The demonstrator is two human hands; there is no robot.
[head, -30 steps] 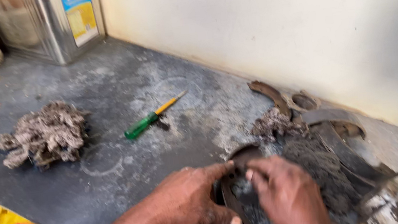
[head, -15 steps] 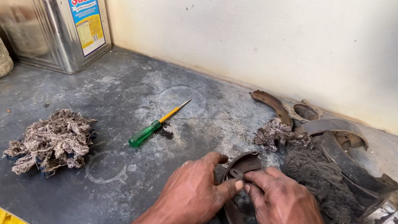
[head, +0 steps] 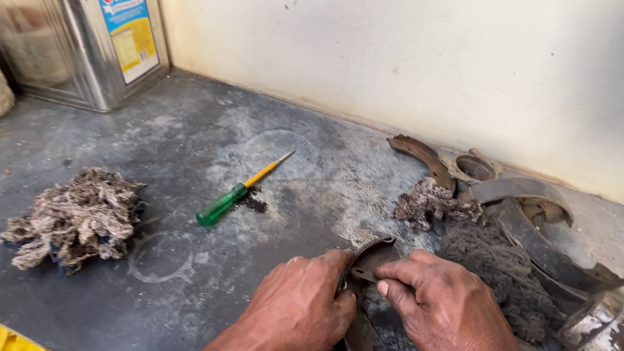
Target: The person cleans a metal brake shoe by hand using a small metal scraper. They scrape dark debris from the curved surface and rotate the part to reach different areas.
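1. At the tabletop's (head: 184, 294) near edge, the left hand (head: 301, 312) and right hand (head: 444, 314) are both pinching a curved brake shoe (head: 370, 257).
2. A green screwdriver (head: 231, 197) is lying well apart.

Curved metal piece (head: 370, 260) half-hidden beneath both hands (head: 368, 311).

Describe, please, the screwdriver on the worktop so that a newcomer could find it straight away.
Start at the big metal tin standing in the far corner of the dark grey worktop and come forward towards the hands. The screwdriver lies flat on a dusty patch, right of the grey wad of cotton waste. Its bright green handle and yellow shaft set it apart from everything rusty or grey nearby.
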